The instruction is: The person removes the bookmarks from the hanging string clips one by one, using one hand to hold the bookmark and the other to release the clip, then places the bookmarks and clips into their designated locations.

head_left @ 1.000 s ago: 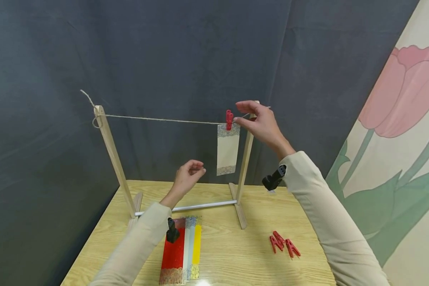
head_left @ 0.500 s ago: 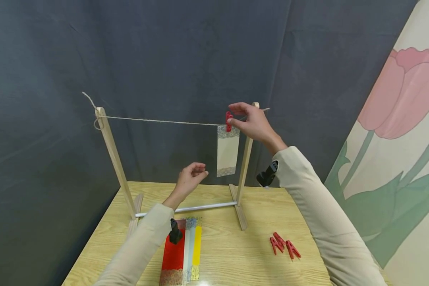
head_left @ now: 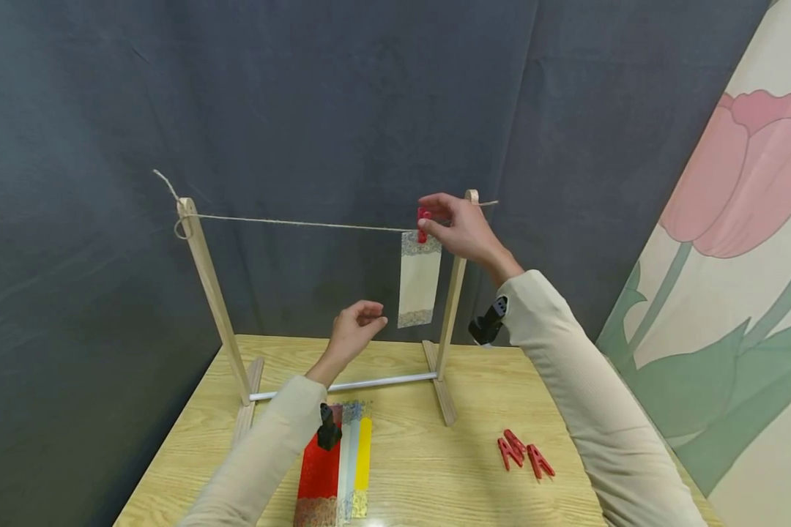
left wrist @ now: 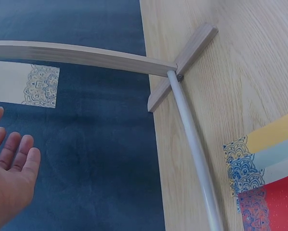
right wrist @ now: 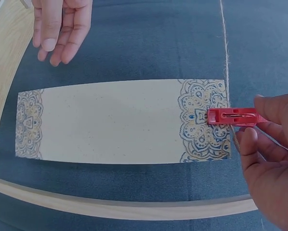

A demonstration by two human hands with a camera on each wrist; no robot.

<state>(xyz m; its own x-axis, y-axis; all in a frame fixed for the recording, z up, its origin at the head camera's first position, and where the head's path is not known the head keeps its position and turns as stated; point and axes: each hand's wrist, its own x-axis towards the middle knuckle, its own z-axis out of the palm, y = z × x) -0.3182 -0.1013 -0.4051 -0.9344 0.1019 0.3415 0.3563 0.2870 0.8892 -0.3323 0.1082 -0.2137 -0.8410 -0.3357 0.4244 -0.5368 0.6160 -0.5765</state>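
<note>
A cream paper strip (head_left: 419,282) with patterned ends hangs from the twine (head_left: 303,223) by a red clothespin (right wrist: 230,116). My right hand (head_left: 464,230) pinches the handle end of that clothespin between thumb and fingers. Lower and to the left, my left hand (head_left: 352,333) hovers with relaxed fingers and nothing in them, short of the strip's lower end. In the left wrist view the patterned lower end of the cream strip (left wrist: 40,85) shows above that hand's fingers.
Two wooden posts (head_left: 211,293) carry the twine, joined low down by a pale rod (head_left: 382,381). Red, pale blue and yellow strips (head_left: 362,457) lie on the table (head_left: 448,476) near the left forearm. Several red clothespins (head_left: 539,461) lie at the right.
My right hand has come in leftward from beside the clothespin and now pinches it. The left hand has drifted slightly right and down. The strip's lower end has swung slightly.
</note>
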